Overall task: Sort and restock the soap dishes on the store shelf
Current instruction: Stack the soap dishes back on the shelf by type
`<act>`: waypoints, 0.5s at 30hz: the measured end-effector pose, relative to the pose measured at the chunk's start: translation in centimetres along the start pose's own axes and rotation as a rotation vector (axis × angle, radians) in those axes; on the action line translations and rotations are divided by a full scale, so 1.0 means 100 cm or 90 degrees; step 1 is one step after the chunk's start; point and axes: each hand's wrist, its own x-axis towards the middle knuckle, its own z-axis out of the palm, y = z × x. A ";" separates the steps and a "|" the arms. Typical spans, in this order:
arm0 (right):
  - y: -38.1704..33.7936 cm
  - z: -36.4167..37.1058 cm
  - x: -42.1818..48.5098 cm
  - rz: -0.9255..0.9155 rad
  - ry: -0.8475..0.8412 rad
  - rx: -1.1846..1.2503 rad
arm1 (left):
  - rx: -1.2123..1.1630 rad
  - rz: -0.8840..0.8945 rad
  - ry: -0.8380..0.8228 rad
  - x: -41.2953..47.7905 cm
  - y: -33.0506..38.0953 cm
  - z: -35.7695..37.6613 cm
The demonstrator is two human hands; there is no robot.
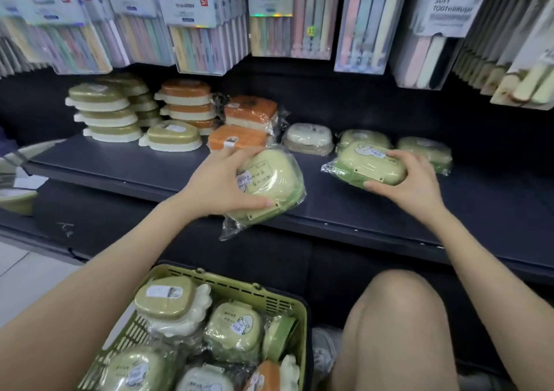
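Left hand [221, 178] wraps fingers and thumb round a pale green rounded plastic soap dish in crinkled clear wrap [269, 187], held tilted at the front edge of the dark store shelf [120, 166]. The right hand [410, 181] grips a second green wrapped soap dish [365, 166], on the shelf or just above it, I cannot tell which. Only "SOFT TOOTHBRUSH" on a white hanging toothbrush pack [452, 7], a yellow "13" sticker [311, 31] and a red "5" tag [204, 0] can be read; the print on the dishes is too blurred, and the green slatted plastic basket [239, 282] below is cut off by the frame.
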 end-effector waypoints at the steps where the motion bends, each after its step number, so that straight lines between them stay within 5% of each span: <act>1: 0.003 0.004 0.009 0.005 0.007 0.000 | 0.027 0.008 -0.009 0.014 0.003 0.002; 7: 0.029 0.026 0.080 0.011 0.044 -0.014 | 0.091 0.011 -0.058 0.085 0.013 0.020; 15: 0.064 0.038 0.154 0.020 -0.062 -0.039 | 0.108 0.046 -0.094 0.142 0.027 0.042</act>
